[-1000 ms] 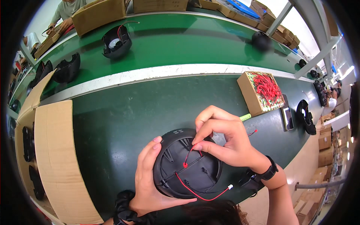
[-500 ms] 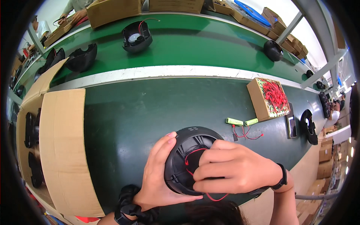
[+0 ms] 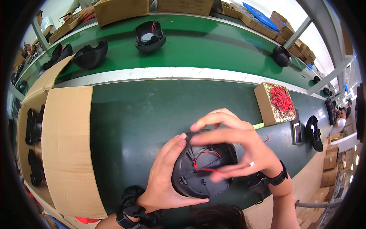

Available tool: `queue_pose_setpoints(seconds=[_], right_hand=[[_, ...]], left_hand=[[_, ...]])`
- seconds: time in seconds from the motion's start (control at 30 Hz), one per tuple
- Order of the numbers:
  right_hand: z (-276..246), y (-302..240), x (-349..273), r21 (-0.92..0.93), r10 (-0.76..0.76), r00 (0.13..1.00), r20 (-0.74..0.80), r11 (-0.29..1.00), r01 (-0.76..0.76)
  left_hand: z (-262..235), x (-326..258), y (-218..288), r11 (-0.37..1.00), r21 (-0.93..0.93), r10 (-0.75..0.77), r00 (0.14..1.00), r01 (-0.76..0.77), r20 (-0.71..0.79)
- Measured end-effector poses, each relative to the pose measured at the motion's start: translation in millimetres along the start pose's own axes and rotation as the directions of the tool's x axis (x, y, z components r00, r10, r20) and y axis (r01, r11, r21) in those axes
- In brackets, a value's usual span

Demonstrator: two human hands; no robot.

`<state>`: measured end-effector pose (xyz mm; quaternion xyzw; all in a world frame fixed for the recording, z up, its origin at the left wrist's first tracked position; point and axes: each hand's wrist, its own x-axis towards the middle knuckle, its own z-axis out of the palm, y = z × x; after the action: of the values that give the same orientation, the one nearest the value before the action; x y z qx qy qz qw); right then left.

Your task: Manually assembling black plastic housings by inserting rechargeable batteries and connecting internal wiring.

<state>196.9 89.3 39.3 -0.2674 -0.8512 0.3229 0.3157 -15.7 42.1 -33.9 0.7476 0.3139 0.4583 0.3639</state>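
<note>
My left hand [image 3: 166, 179] cups the round black fan housing [image 3: 202, 168] from the side, holding it above the green bench [image 3: 145, 114]. My right hand [image 3: 240, 152] lies over its top, fingers pinched on the red wire [image 3: 204, 154]. That hand hides the housing's right half, and where the wire ends is unclear.
</note>
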Motion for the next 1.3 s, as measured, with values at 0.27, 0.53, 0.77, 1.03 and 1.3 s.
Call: queue_pose_setpoints(seconds=[0.27, 0.53, 0.77, 1.03, 1.3], right_hand=[[45.8, 17.4, -49.8, 0.44, 0.331, 0.903, -0.274, 0.878, -0.189], [49.2, 21.9, -47.0, 0.352, 0.278, 0.891, -0.36, 0.925, -0.146], [50.1, 20.5, -45.8, 0.386, 0.309, 0.88, -0.361, 0.908, -0.161], [41.6, 30.1, -57.4, 0.813, 0.489, 0.82, -0.297, 0.58, -0.052], [66.7, 26.1, -55.6, 0.675, 0.458, 0.787, -0.413, 0.734, -0.073]], left_hand=[[5.5, 1.3, -3.7, 0.995, -0.098, 0.026, 1.0, -0.027, -0.015], [3.0, 0.1, -4.0, 0.999, -0.033, 0.021, 0.999, -0.02, 0.031], [1.6, 1.1, 0.1, 1.0, 0.009, 0.026, 0.999, -0.026, -0.031], [-0.7, 1.0, 0.9, 1.0, 0.007, 0.014, 1.0, -0.014, -0.013], [2.9, 1.4, 0.1, 0.997, 0.07, 0.044, 0.999, -0.043, -0.015]])
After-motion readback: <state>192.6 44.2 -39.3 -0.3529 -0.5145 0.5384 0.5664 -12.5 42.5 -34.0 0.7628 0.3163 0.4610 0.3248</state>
